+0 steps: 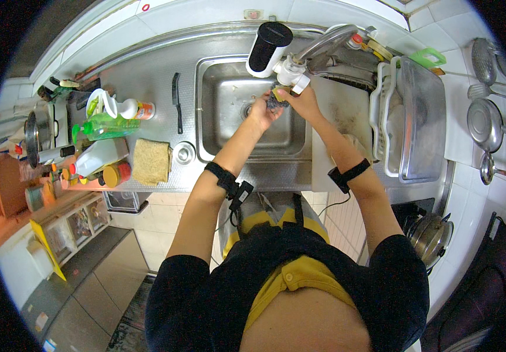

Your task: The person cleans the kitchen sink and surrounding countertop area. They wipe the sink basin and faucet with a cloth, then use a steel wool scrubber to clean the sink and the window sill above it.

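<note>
Both my hands meet over the right half of a stainless steel sink (217, 145), just under the white tap filter (290, 75). My left hand (261, 112) cups a dark grey, rough-looking scrubber (275, 104) from the left. From the right, my right hand (304, 104) pinches a small yellow piece (280, 93), perhaps sponge, that lies against the scrubber. Their exact shapes are partly hidden by my fingers. Behind my left hand is the sink drain (246, 109), and small scraps lie on the sink floor. Whether water is running cannot be made out.
A black knife (176, 103) lies left of the sink, near a folded tan cloth (150, 162) and a round metal strainer (183, 153). Bottles, including a green soap bottle (110, 126), crowd the far left. On the right are a white cutting board (341, 103) and a lidded dish rack (424, 119).
</note>
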`<state>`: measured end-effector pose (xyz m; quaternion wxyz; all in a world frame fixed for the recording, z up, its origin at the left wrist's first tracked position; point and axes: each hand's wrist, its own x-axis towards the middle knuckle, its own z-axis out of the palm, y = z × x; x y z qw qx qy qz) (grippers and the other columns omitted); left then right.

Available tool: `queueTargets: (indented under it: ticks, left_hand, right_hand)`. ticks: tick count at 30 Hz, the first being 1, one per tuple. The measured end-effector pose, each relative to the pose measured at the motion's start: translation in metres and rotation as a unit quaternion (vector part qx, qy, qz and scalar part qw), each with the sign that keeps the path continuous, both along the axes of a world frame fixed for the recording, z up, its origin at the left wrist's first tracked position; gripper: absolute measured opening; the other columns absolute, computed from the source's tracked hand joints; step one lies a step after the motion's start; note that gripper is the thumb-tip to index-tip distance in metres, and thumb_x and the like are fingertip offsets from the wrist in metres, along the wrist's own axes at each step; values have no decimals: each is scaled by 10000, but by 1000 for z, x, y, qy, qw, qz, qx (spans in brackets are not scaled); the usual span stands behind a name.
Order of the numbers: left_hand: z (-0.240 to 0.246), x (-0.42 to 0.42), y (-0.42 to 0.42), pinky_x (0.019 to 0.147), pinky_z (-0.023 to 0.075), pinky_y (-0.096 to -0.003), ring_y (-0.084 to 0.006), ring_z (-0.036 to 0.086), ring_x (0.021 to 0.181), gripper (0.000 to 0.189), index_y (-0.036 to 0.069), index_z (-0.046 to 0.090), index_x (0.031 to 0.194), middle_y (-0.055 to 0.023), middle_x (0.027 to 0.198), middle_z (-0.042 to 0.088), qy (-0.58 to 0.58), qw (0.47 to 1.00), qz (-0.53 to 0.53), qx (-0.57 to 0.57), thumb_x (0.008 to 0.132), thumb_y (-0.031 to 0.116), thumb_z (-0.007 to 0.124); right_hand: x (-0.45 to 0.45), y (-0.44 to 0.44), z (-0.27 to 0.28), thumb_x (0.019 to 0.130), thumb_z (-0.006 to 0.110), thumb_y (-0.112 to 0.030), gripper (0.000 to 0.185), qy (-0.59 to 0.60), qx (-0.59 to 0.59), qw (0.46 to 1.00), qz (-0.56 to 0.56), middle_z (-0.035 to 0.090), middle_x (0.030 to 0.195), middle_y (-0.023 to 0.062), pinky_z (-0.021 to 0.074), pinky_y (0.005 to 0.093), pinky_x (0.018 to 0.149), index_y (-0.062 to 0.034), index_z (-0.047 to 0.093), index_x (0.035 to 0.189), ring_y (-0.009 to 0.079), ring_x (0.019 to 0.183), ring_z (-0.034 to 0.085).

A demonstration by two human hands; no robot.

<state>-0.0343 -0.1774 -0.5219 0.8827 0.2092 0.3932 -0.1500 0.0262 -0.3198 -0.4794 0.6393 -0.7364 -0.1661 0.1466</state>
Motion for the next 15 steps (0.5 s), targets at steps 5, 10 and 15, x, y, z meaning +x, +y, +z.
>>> queueTargets:
  ticks: [5, 10, 15]
  left_hand:
    - [-1, -1, 0, 718, 575, -383, -225, 617, 809, 277, 121, 573, 1121, -69, 977, 654, -3, 1000, 8, -15, 1063, 278, 352]
    - [-7, -2, 0, 710, 570, -379, -224, 602, 782, 296, 112, 568, 1117, -67, 956, 648, -34, 998, 11, -42, 1067, 285, 332]
    - [-1, -1, -1, 694, 563, -382, -221, 583, 775, 330, 98, 547, 1125, -85, 995, 632, -15, 999, 6, -43, 1076, 301, 293]
  right_hand:
    - [6, 11, -11, 718, 870, -257, 451, -55, -64, 996, -5, 728, 955, 87, 530, 341, 806, -50, 696, 1080, 212, 878, 690]
    - [7, 14, -21, 714, 866, -244, 439, -4, -79, 997, -8, 728, 907, 76, 535, 344, 764, -42, 697, 1065, 217, 833, 693]
    - [-2, 15, -12, 776, 797, -147, 300, 25, -57, 998, 16, 727, 882, 88, 538, 356, 735, -31, 702, 1035, 246, 820, 702]
